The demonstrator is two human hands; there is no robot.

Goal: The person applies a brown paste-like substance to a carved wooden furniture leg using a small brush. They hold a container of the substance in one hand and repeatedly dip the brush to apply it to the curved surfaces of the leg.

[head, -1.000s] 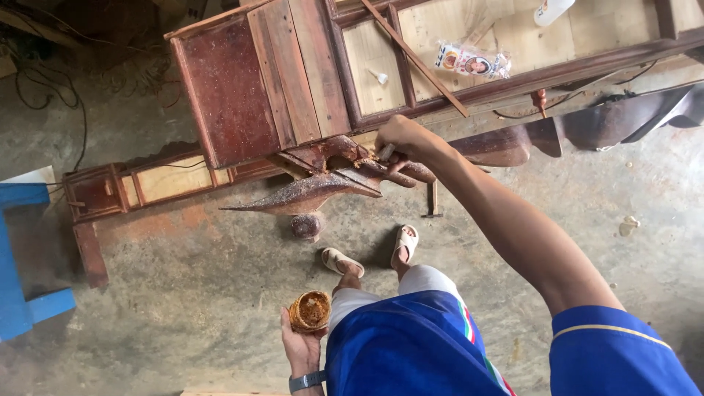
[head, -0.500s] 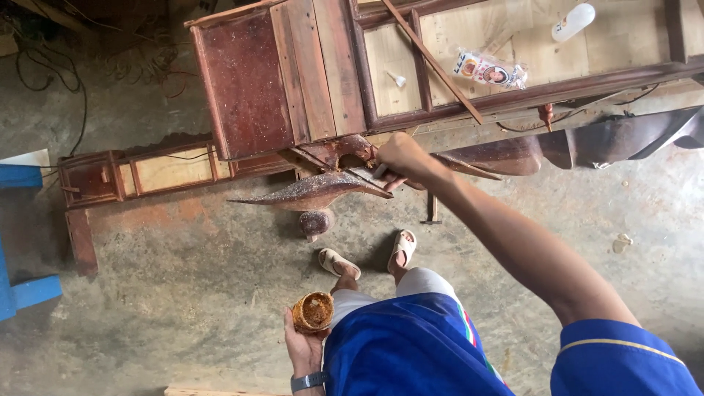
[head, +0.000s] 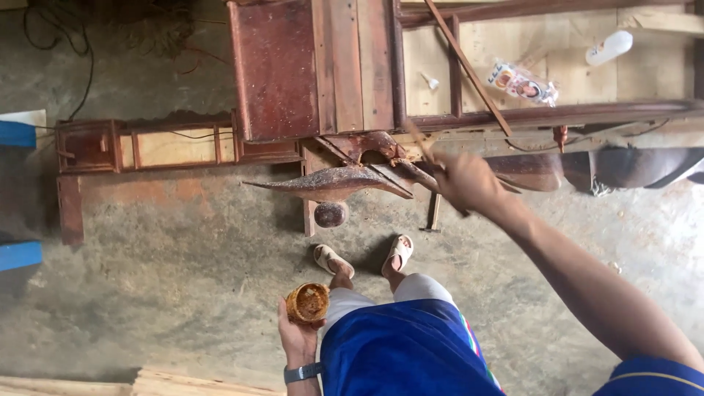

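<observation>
1. A large piece of dark red wooden furniture (head: 315,73) is lying across the top of the view on a concrete floor (head: 176,257). Pale unfinished panels are showing to its right, where a white bottle (head: 609,47) and a small printed packet (head: 522,82) are lying.
2. A carved, curving armrest (head: 330,182) is projecting from the frame toward the person, with a turned round foot (head: 330,214) below it. Its surface is looking glossy and mottled, so part of it appears already coated.
3. The person is standing in blue shorts (head: 403,352) and pale sandals (head: 400,251), just in front of the carving.
4. The right hand (head: 466,180) is reaching forward, closed around a thin stick-like tool (head: 419,143), probably a brush, though blur is hiding its tip. It is working at the joint where the armrest meets the frame.
5. The left hand (head: 297,337) is hanging low beside the hip, gripping a small round tin (head: 308,302) of orange-brown paste or stain from beneath.
6. Judging from this, the step in hand is applying finish to the carved joint. The next move is probably calling for bringing the tool to the tin to reload, then spreading evenly into the carved grooves.
</observation>
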